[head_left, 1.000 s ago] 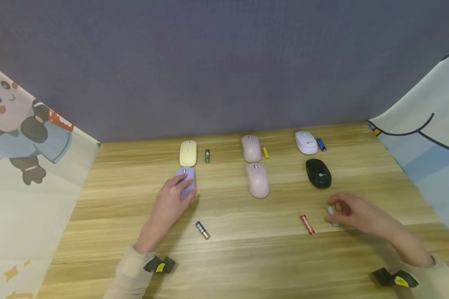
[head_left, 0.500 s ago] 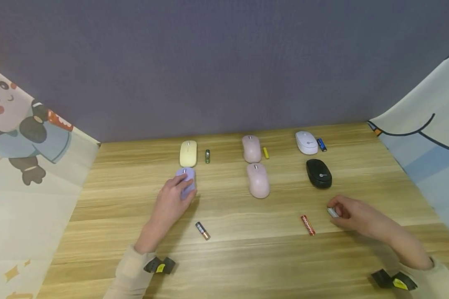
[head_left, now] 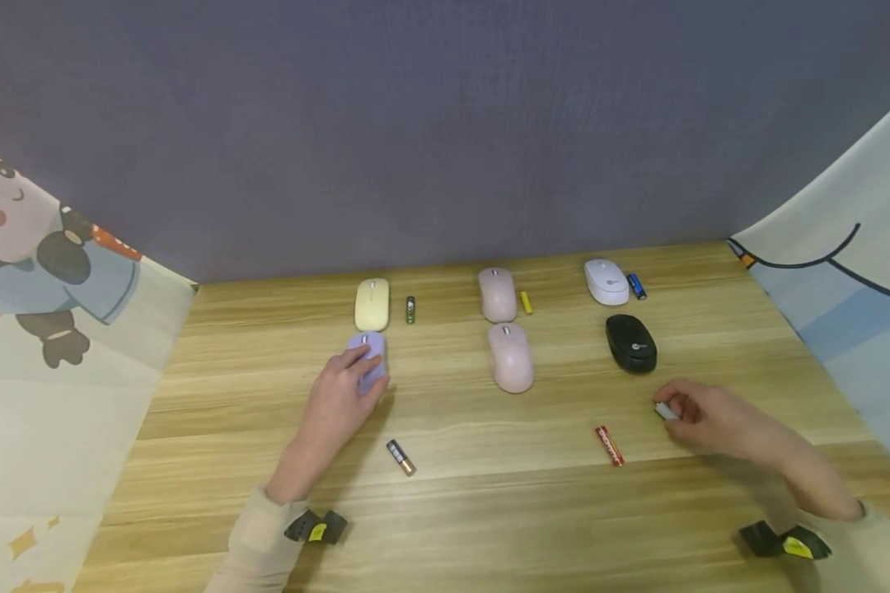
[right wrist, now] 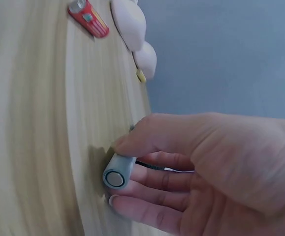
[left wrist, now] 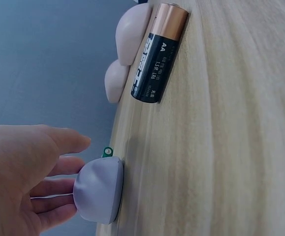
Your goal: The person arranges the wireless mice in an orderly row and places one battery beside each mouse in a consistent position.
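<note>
My left hand (head_left: 344,391) rests on a purple computer mouse (head_left: 374,375), fingers relaxed over its top. In the left wrist view, the thumb stands apart from the mouse (left wrist: 99,191). At the right, my right hand (head_left: 704,416) pinches a pale grey battery (head_left: 665,410) between thumb and fingers. The right wrist view shows one flat end of this battery (right wrist: 116,172) towards the camera, just over the tabletop; fingers cover part of it. A black mouse (head_left: 631,343) lies beyond the right hand, and a red battery (head_left: 609,445) lies to its left.
A yellow mouse (head_left: 372,305), two pink mice (head_left: 498,295) and a white mouse (head_left: 606,282) lie along the back. Beside them are green (head_left: 411,310), yellow (head_left: 526,302) and blue (head_left: 636,286) batteries. A black-and-copper AA battery (head_left: 400,457) lies nearer. A grey panel (head_left: 445,140) stands behind.
My right hand has gripped the pale battery, which lay on the table, and turned it, shifting slightly to the right. The left hand stays on the purple mouse.
</note>
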Demonstrator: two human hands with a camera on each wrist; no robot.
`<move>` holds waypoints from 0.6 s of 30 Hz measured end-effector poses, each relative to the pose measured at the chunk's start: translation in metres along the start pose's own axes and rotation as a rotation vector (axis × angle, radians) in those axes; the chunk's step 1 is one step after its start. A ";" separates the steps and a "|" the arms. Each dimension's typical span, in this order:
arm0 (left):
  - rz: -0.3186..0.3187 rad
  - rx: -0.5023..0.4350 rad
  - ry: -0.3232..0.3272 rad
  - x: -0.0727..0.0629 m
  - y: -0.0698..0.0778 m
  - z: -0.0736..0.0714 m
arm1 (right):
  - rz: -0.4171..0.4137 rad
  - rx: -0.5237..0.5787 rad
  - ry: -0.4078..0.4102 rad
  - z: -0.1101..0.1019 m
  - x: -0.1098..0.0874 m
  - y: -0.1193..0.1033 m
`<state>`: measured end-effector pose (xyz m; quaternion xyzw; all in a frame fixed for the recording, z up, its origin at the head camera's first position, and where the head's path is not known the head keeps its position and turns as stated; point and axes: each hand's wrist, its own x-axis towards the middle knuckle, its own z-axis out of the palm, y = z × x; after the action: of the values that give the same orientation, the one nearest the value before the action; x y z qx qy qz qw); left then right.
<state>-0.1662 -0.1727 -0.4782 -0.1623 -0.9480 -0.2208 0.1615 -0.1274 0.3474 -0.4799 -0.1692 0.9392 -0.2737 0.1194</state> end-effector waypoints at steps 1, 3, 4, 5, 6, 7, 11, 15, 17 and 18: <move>-0.001 0.000 0.000 0.000 0.000 0.000 | -0.001 0.001 0.006 -0.002 0.001 0.002; -0.003 -0.001 -0.002 0.000 0.000 -0.001 | -0.010 0.008 0.021 -0.005 0.002 0.006; -0.005 -0.002 -0.002 0.000 0.000 -0.001 | -0.012 0.006 0.034 -0.007 0.003 0.009; -0.005 -0.002 -0.002 0.000 0.000 -0.001 | -0.012 0.009 0.040 -0.009 0.004 0.011; -0.007 -0.003 -0.001 0.000 0.000 -0.001 | -0.011 0.010 0.044 -0.010 0.006 0.013; -0.008 -0.004 -0.001 0.000 0.000 -0.001 | -0.006 0.016 0.052 -0.012 0.007 0.015; -0.006 0.000 0.003 0.001 0.000 -0.001 | 0.010 0.034 0.084 -0.019 0.014 0.024; -0.001 0.002 0.001 0.001 0.001 -0.001 | 0.031 0.047 0.148 -0.024 0.022 0.032; 0.000 0.002 0.000 0.001 0.001 -0.001 | 0.054 0.048 0.173 -0.027 0.027 0.036; 0.000 0.002 0.000 0.001 0.001 -0.001 | 0.066 0.050 0.186 -0.029 0.030 0.037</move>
<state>-0.1663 -0.1724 -0.4773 -0.1622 -0.9482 -0.2198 0.1619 -0.1733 0.3789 -0.4811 -0.1091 0.9441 -0.3078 0.0448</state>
